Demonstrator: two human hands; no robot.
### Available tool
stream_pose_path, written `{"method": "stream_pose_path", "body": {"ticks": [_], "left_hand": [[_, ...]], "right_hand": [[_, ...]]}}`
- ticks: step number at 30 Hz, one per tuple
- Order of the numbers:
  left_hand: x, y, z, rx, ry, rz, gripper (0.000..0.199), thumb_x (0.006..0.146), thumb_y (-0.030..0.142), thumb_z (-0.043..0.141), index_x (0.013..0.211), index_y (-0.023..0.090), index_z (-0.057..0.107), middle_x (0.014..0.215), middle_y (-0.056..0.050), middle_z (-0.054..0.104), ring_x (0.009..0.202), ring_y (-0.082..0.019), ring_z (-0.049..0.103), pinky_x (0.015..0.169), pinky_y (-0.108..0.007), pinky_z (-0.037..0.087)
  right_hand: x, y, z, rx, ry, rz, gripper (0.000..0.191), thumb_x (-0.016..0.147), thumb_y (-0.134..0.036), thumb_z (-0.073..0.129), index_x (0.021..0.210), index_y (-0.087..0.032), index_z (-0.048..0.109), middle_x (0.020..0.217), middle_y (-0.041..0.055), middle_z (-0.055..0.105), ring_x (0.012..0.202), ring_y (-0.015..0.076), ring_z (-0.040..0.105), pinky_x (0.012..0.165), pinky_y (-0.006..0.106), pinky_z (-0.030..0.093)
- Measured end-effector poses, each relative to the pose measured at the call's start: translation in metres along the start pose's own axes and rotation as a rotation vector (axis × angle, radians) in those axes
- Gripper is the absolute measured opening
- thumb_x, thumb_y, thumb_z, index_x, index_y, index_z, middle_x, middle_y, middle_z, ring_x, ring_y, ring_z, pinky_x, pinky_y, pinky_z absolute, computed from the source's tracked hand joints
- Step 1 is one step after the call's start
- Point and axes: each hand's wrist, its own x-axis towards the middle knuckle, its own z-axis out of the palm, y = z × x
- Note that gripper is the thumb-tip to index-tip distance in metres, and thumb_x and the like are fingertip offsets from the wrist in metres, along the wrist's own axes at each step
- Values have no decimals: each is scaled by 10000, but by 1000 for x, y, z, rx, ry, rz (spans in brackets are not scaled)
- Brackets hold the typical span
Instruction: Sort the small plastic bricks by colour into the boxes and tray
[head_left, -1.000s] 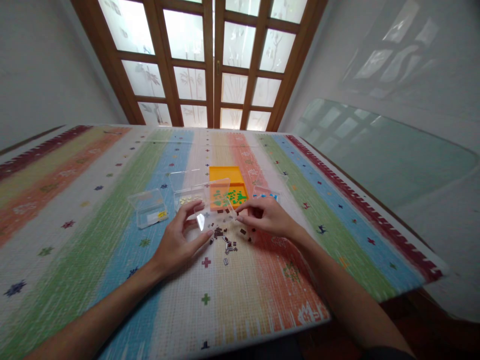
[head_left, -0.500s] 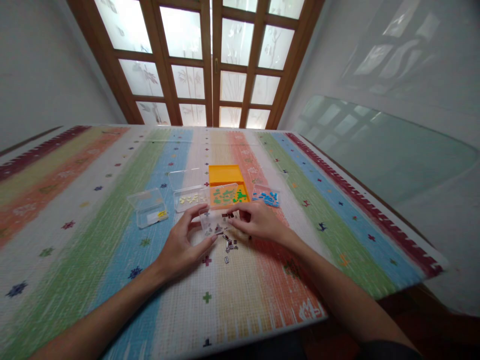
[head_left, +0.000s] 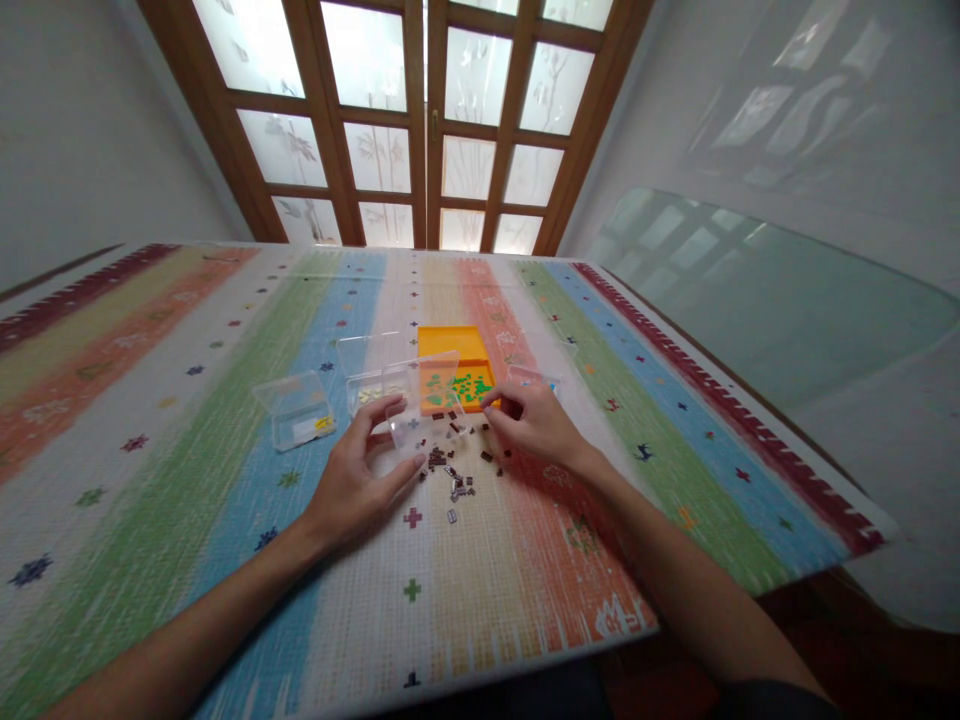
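My left hand (head_left: 365, 478) holds a clear plastic box (head_left: 409, 425) by its left side, its lid raised and the box tilted over the cloth. Small dark brown pieces (head_left: 437, 457) lie scattered on the cloth below and to the right of the box, with some grey ones (head_left: 459, 488) nearer to me. My right hand (head_left: 529, 425) is just right of the box, its thumb and fingertips pinched together; whatever is between them is too small to make out.
Behind the hands stands an open orange box (head_left: 452, 343) with green pieces. Open clear boxes hold yellow pieces (head_left: 324, 424), pale pieces (head_left: 367, 393) and blue pieces (head_left: 551, 386). A striped cloth (head_left: 360, 610) covers the table.
More brown pieces now lie spread on the cloth, and the clear box has tilted and shifted slightly left. My right hand has moved slightly right and up, away from the box.
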Motion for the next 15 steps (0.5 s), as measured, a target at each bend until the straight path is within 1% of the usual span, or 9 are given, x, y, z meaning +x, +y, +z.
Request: {"method": "stream_pose_path", "body": {"ticks": [2,4,6,8,11,15], "left_hand": [[0,-1,0,4,11,-3,586,866,339,738,1386,230,490,1433,-148,615,1342,-305,614,1067,-525,562],[1,-2,0,6,19,5,589,863,340,743,1386,237,493,1431,-142,616,1344,-305,612,1064,-524,564],[1,-3,0,3,24,13,588,862,343,747,1383,240,496,1430,-140,616,1346,-306,611,1065,-525,564],[1,-3,0,1,28,16,581,863,342,747,1379,240,499,1429,-140,615,1349,-306,607,1071,-526,560],[1,-2,-1,6,27,11,580,864,342,747,1378,241,496,1429,-141,613,1351,-307,605,1069,-525,560],[2,-2,-1,1,27,14,586,860,340,753,1378,243,497,1432,-139,610,1352,-308,602,1065,-525,562]], "right_hand": [[0,0,2,-55,-81,-13,167,862,-206,633,915,-171,788,653,0,677,581,117,538,621,249,364],[-2,-1,5,-106,-153,-21,176,871,-226,656,962,-186,801,701,17,715,616,130,575,641,255,375],[-4,-3,9,-155,-208,-28,186,886,-236,666,1003,-204,806,746,31,740,653,148,603,640,262,370],[-5,-5,13,-201,-244,-50,174,913,-241,656,998,-216,806,795,45,757,693,165,620,640,271,361],[-6,-5,15,-244,-249,-78,172,947,-234,628,957,-216,799,839,61,770,716,174,622,650,282,355],[-4,-3,10,-189,-198,-77,170,939,-215,620,925,-195,788,779,53,752,677,159,603,650,277,360]]}}
